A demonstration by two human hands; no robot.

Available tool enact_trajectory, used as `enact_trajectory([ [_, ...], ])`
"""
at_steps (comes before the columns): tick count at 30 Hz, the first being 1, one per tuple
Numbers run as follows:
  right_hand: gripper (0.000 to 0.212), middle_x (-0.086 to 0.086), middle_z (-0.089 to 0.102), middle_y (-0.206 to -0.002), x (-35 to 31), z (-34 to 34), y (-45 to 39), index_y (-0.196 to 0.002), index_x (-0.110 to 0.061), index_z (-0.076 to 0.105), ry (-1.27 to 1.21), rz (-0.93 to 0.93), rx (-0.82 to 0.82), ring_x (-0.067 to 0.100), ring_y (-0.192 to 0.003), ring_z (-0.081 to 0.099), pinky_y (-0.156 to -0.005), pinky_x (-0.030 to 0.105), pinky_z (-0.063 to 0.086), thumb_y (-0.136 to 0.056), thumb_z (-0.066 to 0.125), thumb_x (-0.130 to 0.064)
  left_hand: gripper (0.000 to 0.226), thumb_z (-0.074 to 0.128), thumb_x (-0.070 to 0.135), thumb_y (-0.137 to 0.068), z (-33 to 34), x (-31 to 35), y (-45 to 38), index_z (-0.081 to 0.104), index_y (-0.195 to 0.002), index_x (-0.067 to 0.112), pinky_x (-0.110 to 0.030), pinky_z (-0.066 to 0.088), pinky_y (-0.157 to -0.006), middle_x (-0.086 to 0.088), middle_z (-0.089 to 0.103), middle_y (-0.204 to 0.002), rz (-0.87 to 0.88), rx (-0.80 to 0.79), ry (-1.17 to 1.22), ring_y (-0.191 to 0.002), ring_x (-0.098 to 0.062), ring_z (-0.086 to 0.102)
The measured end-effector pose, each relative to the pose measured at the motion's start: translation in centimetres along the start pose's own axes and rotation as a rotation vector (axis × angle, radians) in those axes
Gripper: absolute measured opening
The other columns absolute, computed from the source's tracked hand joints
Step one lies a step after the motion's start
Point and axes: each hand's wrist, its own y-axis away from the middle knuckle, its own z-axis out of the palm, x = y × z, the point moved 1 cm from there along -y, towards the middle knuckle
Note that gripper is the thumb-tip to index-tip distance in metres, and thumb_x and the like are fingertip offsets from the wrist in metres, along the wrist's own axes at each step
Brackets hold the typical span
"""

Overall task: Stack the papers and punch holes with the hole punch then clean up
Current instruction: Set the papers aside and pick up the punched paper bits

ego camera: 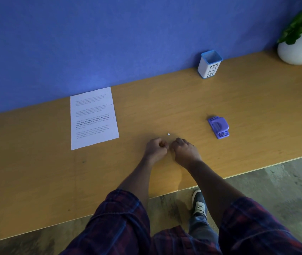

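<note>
Left of centre, the papers are seen lying flat against the blue wall, two punched holes showing near their right edge. At centre frame, the left hand is curled into a fist; whether anything is held inside cannot be told. Just above, a white paper dot is left loose on the table. The right hand is bent fingers-down onto the wood, its grip hidden. Further right the hole punch is parked; upper right, the bin waits. The dot could be flicked away by a careless sweep.
</note>
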Motion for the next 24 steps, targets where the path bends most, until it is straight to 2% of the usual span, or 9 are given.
enact_trajectory([
  [3,0.026,0.011,0.062,-0.115,0.4,-0.1,-0.7,-0.109,-0.012,0.064,-0.138,0.113,-0.033,0.033,-0.108,0.062,-0.087,0.037,0.052,-0.085,0.056,-0.012,0.016,0.058,0.007,-0.081,-0.2,0.3,-0.2,0.073,-0.087,0.007,-0.027,0.046,-0.073,-0.007,0.073,-0.089,-0.034,-0.015,0.065,-0.082,-0.018,0.062],
  [5,0.018,0.016,0.065,-0.109,1.0,-0.4,-1.3,-0.102,-0.007,0.065,-0.336,0.232,0.022,0.037,-0.1,0.064,-0.081,0.036,0.051,-0.087,0.054,-0.01,0.016,0.057,0.004,-0.078,-0.6,0.6,-0.4,0.072,-0.084,0.003,-0.031,0.052,-0.074,-0.015,0.075,-0.092,-0.072,0.031,0.141,-0.081,-0.022,0.064],
  [7,0.014,0.017,0.07,-0.099,1.6,-0.8,-1.7,-0.094,-0.003,0.065,-0.564,0.335,0.128,0.037,-0.093,0.066,-0.078,0.036,0.05,-0.088,0.052,-0.006,0.007,0.062,0.001,-0.076,-1.0,1.1,-0.8,0.067,-0.072,0.003,-0.039,0.055,-0.073,-0.024,0.074,-0.085,-0.111,0.111,0.262,-0.074,-0.026,0.064],
  [9,0.012,0.013,0.072,-0.091,2.2,-1.5,-2.1,-0.091,-0.003,0.063,-0.683,0.376,0.206,0.035,-0.089,0.067,-0.078,0.036,0.051,-0.088,0.051,-0.003,0.014,0.064,-0.002,-0.073,-1.3,1.9,-1.1,0.059,-0.064,0.007,-0.037,0.05,-0.064,-0.025,0.068,-0.071,-0.128,0.178,0.392,-0.066,-0.025,0.058],
  [12,0.018,0.004,0.071,-0.078,2.9,-2.8,-2.9,-0.082,-0.01,0.059,-0.814,0.377,0.232,0.03,-0.081,0.07,-0.077,0.042,0.057,-0.084,0.046,0.002,0.017,0.063,-0.001,-0.07,-2.0,3.5,-2.0,0.054,-0.06,0.011,-0.031,0.044,-0.061,-0.013,0.062,-0.059,-0.113,0.212,0.449,-0.061,-0.022,0.055],
  [14,0.022,0.001,0.07,-0.075,3.3,-3.6,-3.6,-0.077,-0.014,0.059,-0.862,0.367,0.233,0.027,-0.077,0.071,-0.077,0.046,0.059,-0.081,0.045,0.003,0.019,0.064,0.0,-0.067,-2.4,4.6,-2.7,0.053,-0.057,0.012,-0.03,0.043,-0.06,-0.012,0.061,-0.058,-0.094,0.217,0.437,-0.059,-0.02,0.053],
  [19,0.021,0.001,0.072,-0.069,4.1,-5.2,-4.8,-0.076,-0.01,0.063,-1.019,0.374,0.303,0.022,-0.067,0.073,-0.072,0.041,0.061,-0.081,0.049,0.005,0.007,0.066,0.001,-0.061,-3.1,7.2,-4.5,0.06,-0.06,0.005,-0.029,0.044,-0.061,-0.01,0.06,-0.06,-0.021,0.188,0.425,-0.061,-0.017,0.052],
  [22,0.012,0.002,0.072,-0.067,4.3,-5.7,-5.1,-0.08,-0.004,0.066,-1.08,0.33,0.278,0.019,-0.064,0.071,-0.067,0.036,0.06,-0.083,0.057,0.004,0.01,0.066,0.003,-0.059,-3.3,8.3,-5.1,0.065,-0.068,-0.001,-0.03,0.047,-0.064,-0.012,0.06,-0.062,0.01,0.162,0.444,-0.064,-0.018,0.054],
  [24,0.009,0.001,0.072,-0.066,4.3,-5.7,-4.8,-0.078,-0.007,0.068,-1.065,0.299,0.244,0.015,-0.062,0.071,-0.064,0.032,0.058,-0.08,0.063,0.001,0.008,0.066,0.001,-0.061,-3.1,8.3,-5.2,0.066,-0.067,-0.003,-0.03,0.047,-0.065,-0.011,0.062,-0.062,0.019,0.139,0.433,-0.064,-0.018,0.055],
])
